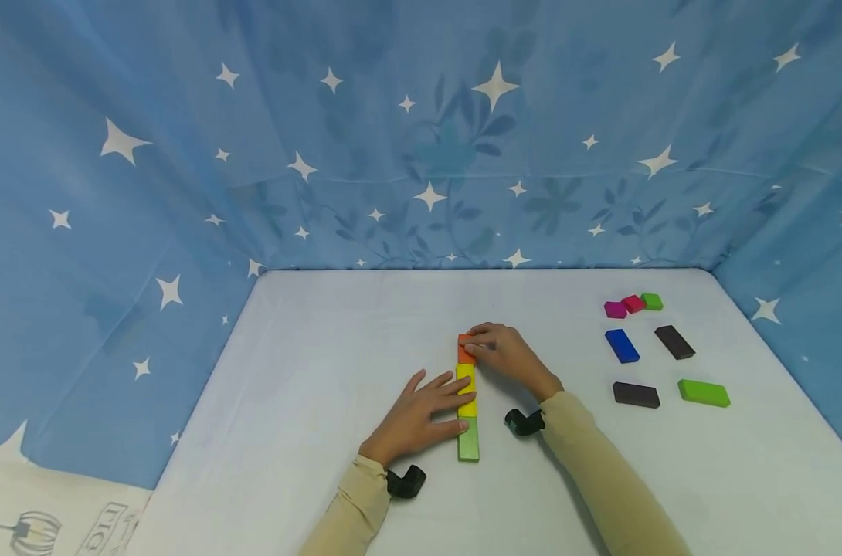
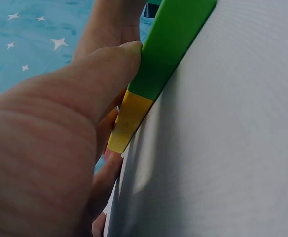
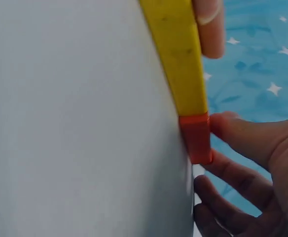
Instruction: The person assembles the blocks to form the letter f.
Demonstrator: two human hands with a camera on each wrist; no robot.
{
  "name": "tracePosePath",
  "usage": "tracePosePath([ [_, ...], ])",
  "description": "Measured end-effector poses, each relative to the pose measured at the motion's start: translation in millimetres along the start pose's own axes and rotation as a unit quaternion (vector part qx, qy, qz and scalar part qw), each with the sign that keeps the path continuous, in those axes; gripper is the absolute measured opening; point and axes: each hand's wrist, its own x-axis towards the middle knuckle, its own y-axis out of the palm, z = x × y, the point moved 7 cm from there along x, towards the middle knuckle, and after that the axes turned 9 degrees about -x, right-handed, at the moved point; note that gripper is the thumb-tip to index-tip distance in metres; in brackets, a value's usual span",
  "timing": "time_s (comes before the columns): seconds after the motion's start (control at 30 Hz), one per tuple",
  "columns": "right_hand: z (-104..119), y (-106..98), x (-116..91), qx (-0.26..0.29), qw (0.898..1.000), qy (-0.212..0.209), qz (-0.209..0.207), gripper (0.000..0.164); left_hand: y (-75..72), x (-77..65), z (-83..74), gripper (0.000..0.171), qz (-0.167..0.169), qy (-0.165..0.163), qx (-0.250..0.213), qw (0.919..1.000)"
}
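- On the white table (image 1: pixel 324 332), a straight row is formed by three blocks laid end to end: the orange block (image 1: pixel 466 357) at the far end, the yellow block (image 1: pixel 467 409) in the middle, the green block (image 1: pixel 468 446) nearest the person.
- The orange block is pinched by the thumb and a finger of the right hand (image 1: pixel 506 354); its near end is set against the yellow block.
- Nothing is grasped by the left hand (image 1: pixel 417 413): its fingers are extended and spread, the yellow block is crossed by the fingertips, and the green block is touched by the thumb.
- Black devices are worn at both wrists, beside the light sleeves.
- At the table's far right, a magenta block (image 1: pixel 615 310), a red block (image 1: pixel 633 304) and a small green block (image 1: pixel 652 301) are grouped close together.
- Nearer the person, a blue block (image 1: pixel 623 346), two dark blocks (image 1: pixel 674 342) and a bright green bar (image 1: pixel 704 392) are spread apart.
- The table is backed by a blue curtain (image 1: pixel 365 139) printed with white stars.
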Motion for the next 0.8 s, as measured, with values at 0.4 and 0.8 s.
tracePosePath([
  [0.4, 1.8, 5.4, -12.3, 0.011, 0.999, -0.033, -0.039, 0.028, 1.9, -2.1, -0.8, 0.053, 0.003, -0.009, 0.013, 0.9999],
  [0.8, 3.4, 3.1, -9.7, 0.020, 0.998, -0.049, -0.039, 0.029, 0.1, 1.0, 0.6, 0.052, 0.007, -0.008, 0.010, 0.9999],
])
